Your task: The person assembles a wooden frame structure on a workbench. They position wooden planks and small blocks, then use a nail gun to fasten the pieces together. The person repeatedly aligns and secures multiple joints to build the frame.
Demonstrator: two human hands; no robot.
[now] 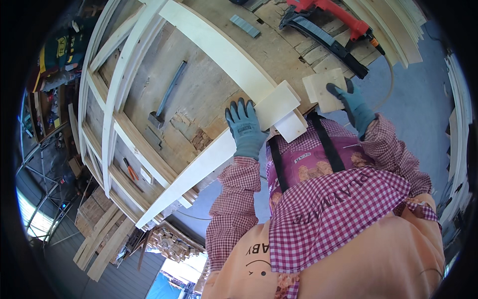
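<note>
My left hand (245, 130), in a teal glove with dark fingertips, lies flat with its fingers stretched out. It rests at the corner of a wooden frame, over the end of a long pale board (191, 172). Just right of it, short pale wood pieces (279, 105) overlap the end of a curved board (219, 50) at the bench edge. My right hand (354, 107), gloved alike, grips a small pale wooden block (324, 89) between thumb and fingers. That block is held off the right side of those pieces, by the edge of the bench.
A red nail gun (338, 15) with an air hose lies at the far right, beside stacked boards (393, 30). A staple strip (245, 26) and a hammer (167, 97) rest on the worn bench top (149, 74). Pliers (131, 169) sit inside the frame (107, 114) at left.
</note>
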